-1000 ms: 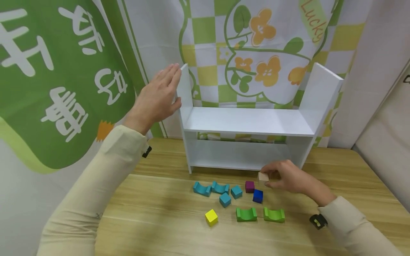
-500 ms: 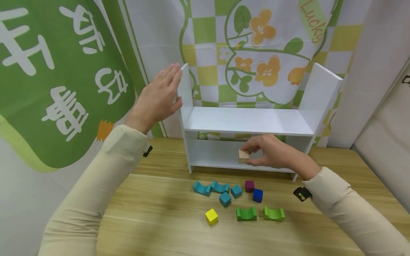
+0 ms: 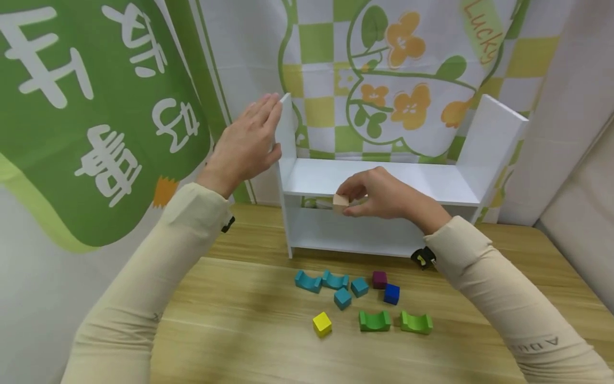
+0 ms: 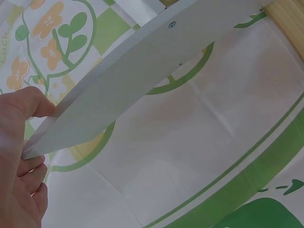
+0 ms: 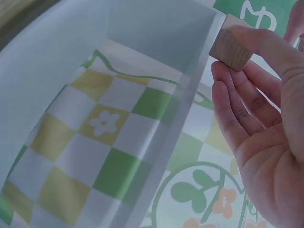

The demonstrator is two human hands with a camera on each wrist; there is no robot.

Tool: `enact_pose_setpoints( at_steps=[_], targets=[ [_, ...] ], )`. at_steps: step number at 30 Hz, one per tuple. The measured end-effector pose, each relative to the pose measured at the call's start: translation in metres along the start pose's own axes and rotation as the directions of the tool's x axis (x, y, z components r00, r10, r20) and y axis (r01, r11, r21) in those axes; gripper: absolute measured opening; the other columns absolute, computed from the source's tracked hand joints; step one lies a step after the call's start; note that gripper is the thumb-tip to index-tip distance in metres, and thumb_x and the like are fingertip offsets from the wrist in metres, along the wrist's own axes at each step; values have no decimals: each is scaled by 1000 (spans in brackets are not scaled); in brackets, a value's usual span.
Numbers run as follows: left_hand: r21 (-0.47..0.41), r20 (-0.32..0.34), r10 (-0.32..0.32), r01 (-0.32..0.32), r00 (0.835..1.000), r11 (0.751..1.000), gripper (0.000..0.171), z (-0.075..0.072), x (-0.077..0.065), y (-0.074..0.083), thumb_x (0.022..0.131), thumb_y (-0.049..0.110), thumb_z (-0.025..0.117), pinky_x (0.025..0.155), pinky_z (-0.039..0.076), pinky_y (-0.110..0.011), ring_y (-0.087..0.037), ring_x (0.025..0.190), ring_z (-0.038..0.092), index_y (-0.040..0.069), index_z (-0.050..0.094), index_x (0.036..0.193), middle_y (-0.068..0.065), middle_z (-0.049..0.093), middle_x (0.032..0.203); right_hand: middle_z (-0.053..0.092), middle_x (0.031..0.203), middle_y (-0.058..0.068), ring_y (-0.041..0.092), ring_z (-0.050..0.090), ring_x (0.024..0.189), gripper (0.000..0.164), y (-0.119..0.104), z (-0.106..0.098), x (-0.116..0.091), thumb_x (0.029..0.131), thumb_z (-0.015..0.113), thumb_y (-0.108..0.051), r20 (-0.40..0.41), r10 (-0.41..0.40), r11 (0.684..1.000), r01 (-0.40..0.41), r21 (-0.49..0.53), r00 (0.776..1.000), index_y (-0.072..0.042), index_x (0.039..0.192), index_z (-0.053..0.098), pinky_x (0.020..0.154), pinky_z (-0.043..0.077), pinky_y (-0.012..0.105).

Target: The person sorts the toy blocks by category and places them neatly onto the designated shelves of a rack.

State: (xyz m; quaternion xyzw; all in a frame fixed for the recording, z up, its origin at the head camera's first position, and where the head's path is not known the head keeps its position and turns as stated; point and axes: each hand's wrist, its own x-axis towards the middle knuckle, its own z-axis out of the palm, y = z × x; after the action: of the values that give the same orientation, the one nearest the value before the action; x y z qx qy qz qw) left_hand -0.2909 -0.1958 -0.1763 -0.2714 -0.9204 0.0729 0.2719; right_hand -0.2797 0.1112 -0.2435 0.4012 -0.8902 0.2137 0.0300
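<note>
My left hand [image 3: 247, 141] holds the upper corner of the left side panel [image 3: 287, 130] of a small white shelf [image 3: 309, 178]. In the left wrist view the thumb lies on one side of the panel [image 4: 128, 71] and the fingers on the other. My right hand [image 3: 386, 194] pinches a plain wooden cube [image 3: 340, 203] between thumb and fingers. That cube is in the air before the upper board's front edge, left of the shelf's middle. Close up, the right wrist view shows wood grain on the cube [image 5: 228, 50], with fingertips under it.
On the wooden table [image 3: 230, 320], before the shelf, lie teal curved blocks [image 3: 308, 281], teal cubes [image 3: 342, 298], a purple cube [image 3: 379, 280], a blue cube [image 3: 391, 294], a yellow cube [image 3: 322, 325] and green curved blocks [image 3: 374, 321]. A patterned curtain [image 3: 316, 80] hangs behind.
My right hand has lifted the wooden cube from beside the purple cube and carried it up and left to the upper board's edge. The left hand stays at the side panel.
</note>
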Motion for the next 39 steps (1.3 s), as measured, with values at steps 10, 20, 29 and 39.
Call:
enact_pose_setpoints(
  at_steps=[10, 20, 29, 39],
  targets=[
    [4, -7, -2, 2, 1000, 1000, 73, 0, -2, -3, 105, 20, 55, 138, 17, -46, -38, 164, 22, -9, 23, 163, -24, 23, 174, 81, 111, 5, 18, 77, 101, 34, -11, 0, 52, 91, 84, -18, -6, 34, 998, -34, 46, 999, -9, 123, 78, 95, 65, 38],
    [29, -3, -6, 6, 1000, 1000, 74, 0, 0, 0, 104, 22, 57, 138, 18, -45, -37, 164, 23, -9, 25, 163, -23, 23, 174, 82, 110, 10, 22, 78, 101, 33, -14, 9, 87, 91, 83, -16, 8, 68, 997, -68, 45, 998, -6, 121, 78, 92, 65, 38],
    [52, -29, 7, -6, 1000, 999, 74, 1, 0, 0, 103, 23, 58, 137, 21, -44, -36, 163, 26, -10, 27, 162, -24, 26, 173, 81, 110, 11, 22, 78, 101, 32, -14, 13, 99, 90, 83, -14, 20, 84, 996, -84, 23, 996, -4, 121, 77, 93, 65, 38],
    [57, -2, -8, 8, 1000, 998, 73, -1, 0, 1, 104, 23, 57, 137, 20, -44, -36, 164, 25, -9, 26, 162, -24, 25, 174, 77, 125, 17, 30, 74, 116, 43, -15, 10, 100, 94, 79, -16, 23, 83, 997, -82, -11, 996, 0, 132, 70, 104, 61, 42]
  ],
)
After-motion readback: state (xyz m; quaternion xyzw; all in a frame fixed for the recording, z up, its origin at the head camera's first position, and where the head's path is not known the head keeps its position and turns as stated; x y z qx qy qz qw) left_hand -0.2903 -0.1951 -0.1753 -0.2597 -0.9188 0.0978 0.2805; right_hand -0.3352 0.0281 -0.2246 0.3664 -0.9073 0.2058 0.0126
